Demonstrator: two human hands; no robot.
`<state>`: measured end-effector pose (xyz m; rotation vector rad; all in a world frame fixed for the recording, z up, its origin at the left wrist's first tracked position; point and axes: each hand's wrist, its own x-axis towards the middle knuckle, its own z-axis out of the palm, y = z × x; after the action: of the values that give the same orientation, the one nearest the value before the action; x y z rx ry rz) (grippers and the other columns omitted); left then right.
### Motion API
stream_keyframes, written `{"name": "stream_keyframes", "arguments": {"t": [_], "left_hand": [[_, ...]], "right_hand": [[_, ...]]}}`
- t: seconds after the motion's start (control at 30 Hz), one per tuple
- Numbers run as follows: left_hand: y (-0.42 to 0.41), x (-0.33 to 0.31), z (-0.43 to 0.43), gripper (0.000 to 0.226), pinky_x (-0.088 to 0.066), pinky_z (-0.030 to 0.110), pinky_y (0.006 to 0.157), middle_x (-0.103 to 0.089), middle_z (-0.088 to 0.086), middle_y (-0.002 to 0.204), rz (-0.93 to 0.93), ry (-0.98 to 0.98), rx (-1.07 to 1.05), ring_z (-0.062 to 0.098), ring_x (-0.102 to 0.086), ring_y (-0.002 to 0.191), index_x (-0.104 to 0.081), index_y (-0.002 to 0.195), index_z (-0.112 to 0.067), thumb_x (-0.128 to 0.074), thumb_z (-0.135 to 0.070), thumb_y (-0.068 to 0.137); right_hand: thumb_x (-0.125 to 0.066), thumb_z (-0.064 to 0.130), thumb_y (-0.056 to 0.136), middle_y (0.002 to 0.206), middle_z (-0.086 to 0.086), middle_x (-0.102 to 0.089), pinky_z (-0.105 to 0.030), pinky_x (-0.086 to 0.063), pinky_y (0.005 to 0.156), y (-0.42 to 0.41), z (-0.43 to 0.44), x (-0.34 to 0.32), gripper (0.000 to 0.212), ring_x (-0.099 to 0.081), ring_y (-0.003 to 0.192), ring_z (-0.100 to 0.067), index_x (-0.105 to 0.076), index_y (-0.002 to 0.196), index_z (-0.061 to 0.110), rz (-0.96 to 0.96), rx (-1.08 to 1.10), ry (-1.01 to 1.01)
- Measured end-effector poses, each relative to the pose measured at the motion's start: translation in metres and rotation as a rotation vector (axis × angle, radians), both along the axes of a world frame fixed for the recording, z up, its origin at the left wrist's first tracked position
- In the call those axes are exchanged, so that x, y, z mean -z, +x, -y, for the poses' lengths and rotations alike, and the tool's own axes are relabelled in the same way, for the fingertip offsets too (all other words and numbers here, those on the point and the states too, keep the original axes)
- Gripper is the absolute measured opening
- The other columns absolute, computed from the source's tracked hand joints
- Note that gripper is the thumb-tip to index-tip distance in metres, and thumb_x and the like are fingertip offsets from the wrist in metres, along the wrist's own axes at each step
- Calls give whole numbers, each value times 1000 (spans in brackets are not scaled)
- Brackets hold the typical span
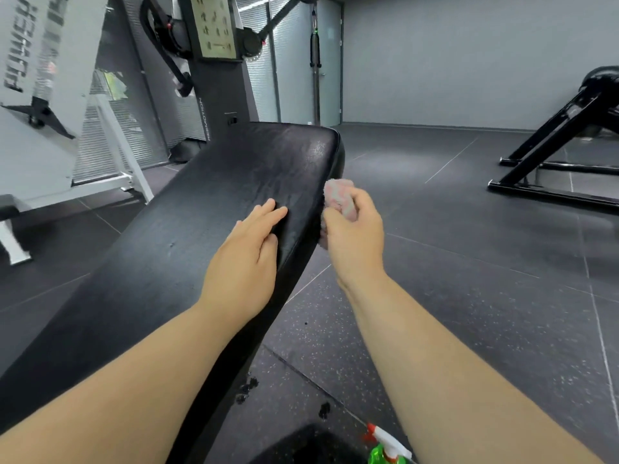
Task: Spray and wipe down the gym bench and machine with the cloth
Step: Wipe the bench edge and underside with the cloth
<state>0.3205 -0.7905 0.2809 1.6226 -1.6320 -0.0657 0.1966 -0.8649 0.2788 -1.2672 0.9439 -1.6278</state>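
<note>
A long black padded gym bench [207,209] runs from the lower left up to the middle of the view. My left hand [246,252] rests flat on its top near the right edge, fingers straight. My right hand [355,232] grips a bunched pink cloth [340,195] and holds it against the bench's right side edge. Behind the bench stands the dark cable machine [217,78] with an exercise chart on its column. A green spray bottle with a white and red nozzle [385,445] stands on the floor at the bottom, beside my right forearm.
Dark speckled rubber floor [469,296] spreads to the right. A black equipment frame [562,145] stands at the far right. A white rack [110,162] and a banner sit at the left. Small dark wet spots mark the floor below the bench.
</note>
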Motion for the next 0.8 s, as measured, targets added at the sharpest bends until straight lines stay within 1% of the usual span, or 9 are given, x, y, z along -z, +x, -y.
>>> {"name": "stream_keyframes", "arguments": {"t": [0.13,0.27,0.33,0.4,0.47,0.53,0.6,0.7,0.8], "left_hand": [[-1,-1,0,48,-9,9,114,-30,-25,151,-51,26,-24,-17,-17,134,-47,142,-32,-35,-8,103],[-2,-4,-1,48,-10,10,114,-32,-30,142,-114,37,-25,-16,-21,133,-51,139,-32,-37,-5,102],[-3,-4,-1,48,-10,14,117,-32,-29,143,-113,41,-22,-17,-22,132,-50,139,-32,-37,-5,102],[-4,-2,0,48,-10,11,116,-32,-29,145,-101,44,-25,-18,-22,132,-49,140,-34,-37,-6,102],[-4,-2,-1,48,-10,2,109,-31,-30,145,-90,33,-37,-16,-23,134,-48,140,-35,-38,-7,102],[-3,-2,0,49,-11,-5,100,-32,-32,144,-89,18,-53,-16,-25,133,-49,139,-37,-39,-8,102],[-3,-1,1,48,-14,-2,100,-35,-34,142,-113,8,-59,-18,-26,131,-51,136,-40,-39,-8,101],[-5,0,2,49,-17,2,103,-40,-33,141,-198,2,-56,-18,-30,131,-54,124,-47,-41,-7,100],[-8,-5,-1,49,-16,-9,96,-43,-30,141,-246,12,-49,-19,-31,128,-56,120,-47,-42,-4,100]], "right_hand": [[-56,21,72,86,7,-59,-40,-48,77,12,-39,27,22,-55,82,-17,-71,82,34,53,-128,43],[-62,7,78,88,13,-66,-36,-56,76,-2,-84,40,21,-63,80,-8,-75,76,24,-40,-326,12],[-62,11,81,74,-3,-60,-44,-54,64,-15,-67,23,14,-57,66,-20,-63,68,13,3,-238,-14],[-60,12,82,65,-5,-48,-43,-41,53,-23,-34,1,21,-44,60,-21,-50,67,3,104,-83,-53],[-62,8,80,76,11,-52,-34,-42,64,-19,-14,-10,17,-49,71,-15,-53,77,-5,85,-53,-73],[-65,10,81,98,15,-55,-31,-49,85,-4,-16,2,3,-56,94,-6,-64,84,8,-32,-65,-47],[-67,7,79,102,18,-59,-30,-47,97,3,-33,24,12,-55,109,2,-66,76,18,-15,-69,-84],[-68,1,74,86,16,-62,-29,-52,82,9,-54,69,14,-61,89,0,-64,65,11,4,-177,-121],[-62,8,74,70,9,-53,-29,-51,61,4,-71,85,9,-49,62,-4,-60,67,13,-16,-141,21]]}}
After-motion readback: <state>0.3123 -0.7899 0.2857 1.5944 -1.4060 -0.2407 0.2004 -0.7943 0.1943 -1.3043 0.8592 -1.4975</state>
